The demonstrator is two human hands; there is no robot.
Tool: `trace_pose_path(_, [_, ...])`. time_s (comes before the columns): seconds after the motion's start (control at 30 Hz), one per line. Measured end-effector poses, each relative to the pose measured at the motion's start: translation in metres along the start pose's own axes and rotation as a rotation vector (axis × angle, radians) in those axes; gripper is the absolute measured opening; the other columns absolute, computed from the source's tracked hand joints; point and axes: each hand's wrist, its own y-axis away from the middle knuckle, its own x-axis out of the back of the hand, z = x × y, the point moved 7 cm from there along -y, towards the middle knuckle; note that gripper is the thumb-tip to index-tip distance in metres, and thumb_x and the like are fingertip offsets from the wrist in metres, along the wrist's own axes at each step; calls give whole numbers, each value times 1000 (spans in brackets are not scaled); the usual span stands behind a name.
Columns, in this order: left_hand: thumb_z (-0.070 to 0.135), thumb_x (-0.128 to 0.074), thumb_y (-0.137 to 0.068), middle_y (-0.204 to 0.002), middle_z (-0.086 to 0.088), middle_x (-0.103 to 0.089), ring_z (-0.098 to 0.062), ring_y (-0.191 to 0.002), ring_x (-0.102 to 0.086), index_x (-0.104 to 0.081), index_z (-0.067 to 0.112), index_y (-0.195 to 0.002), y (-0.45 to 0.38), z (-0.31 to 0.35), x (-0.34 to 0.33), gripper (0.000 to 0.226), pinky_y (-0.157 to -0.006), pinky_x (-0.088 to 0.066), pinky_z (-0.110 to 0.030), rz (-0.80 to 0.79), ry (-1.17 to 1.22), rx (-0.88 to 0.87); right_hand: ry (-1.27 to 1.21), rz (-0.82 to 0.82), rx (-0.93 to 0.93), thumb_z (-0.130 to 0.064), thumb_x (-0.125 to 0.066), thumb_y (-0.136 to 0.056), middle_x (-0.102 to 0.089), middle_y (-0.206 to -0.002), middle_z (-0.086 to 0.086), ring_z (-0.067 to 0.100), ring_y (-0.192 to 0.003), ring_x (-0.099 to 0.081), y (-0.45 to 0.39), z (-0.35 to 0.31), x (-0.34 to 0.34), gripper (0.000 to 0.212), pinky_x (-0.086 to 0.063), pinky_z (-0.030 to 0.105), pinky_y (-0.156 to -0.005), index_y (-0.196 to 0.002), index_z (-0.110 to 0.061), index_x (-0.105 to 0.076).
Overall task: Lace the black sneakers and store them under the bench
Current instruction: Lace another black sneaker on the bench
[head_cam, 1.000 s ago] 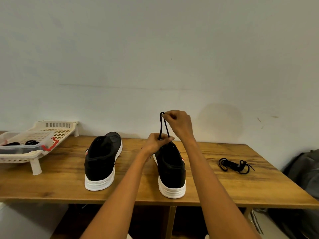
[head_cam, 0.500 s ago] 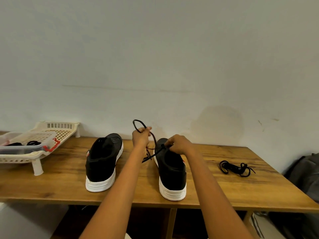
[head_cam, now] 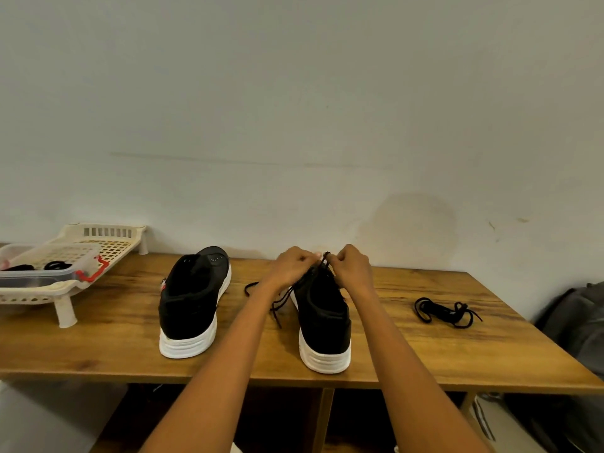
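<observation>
Two black fabric sneakers with white soles stand heels-near on the wooden desk (head_cam: 425,354): the left sneaker (head_cam: 192,302) unlaced, the right sneaker (head_cam: 323,322) with a black lace (head_cam: 281,299) threaded near its toe; a spare bundled black lace (head_cam: 444,310) lies to its right.

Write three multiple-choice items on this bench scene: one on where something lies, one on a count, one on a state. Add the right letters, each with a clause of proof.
1. Where does the bundled spare lace lie?
A. On the bench to the right of the right sneaker
B. Inside the left sneaker
C. In the white basket

2. How many black sneakers stand on the bench?
A. One
B. Two
C. Three

3. What are the hands doing?
A. Both rest flat on the bench
B. Both pinch a lace over the right sneaker
C. One lifts the left sneaker

Answers:
1 A, the bundle sits on bare wood beyond the right sneaker.
2 B, the left sneaker and the right one stand side by side.
3 B, the left hand and right hand meet at the lace above that shoe's front.
</observation>
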Motion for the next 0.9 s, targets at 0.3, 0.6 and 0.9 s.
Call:
trace_pose_path(0.3, [25, -68, -86, -89, -8, -72, -18, -80, -66, -74, 9, -86, 0, 14, 11, 17, -83, -55, -34, 249, 282, 82, -452, -334, -18, -9, -56, -90, -68, -86, 9, 18, -84, -63, 5, -7, -9, 16, -51, 27, -74, -94, -8, -71])
trace_pose_path(0.6, [29, -53, -96, -89, 1, -67, -10, -71, -56, -70, 10, -97, 3, 9, 11, 26, -57, -46, -12, 166, 434, 122, -589, -87, 54, -19, -62, -90, -68, -77, 1, 12, -72, -64, 1, -23, 24, 15, -55, 24, -67, -95, -9, -72])
trace_pose_path(0.9, [26, -43, -100, -102, -3, -64, -15, -80, -63, -62, 16, -114, 4, 4, 11, 26, -75, -47, -27, 113, 779, 147, -323, -255, -111, -2, -56, -88, -67, -88, 13, 20, -70, -64, 5, -10, 0, 9, -58, 32, -75, -87, -9, -62])
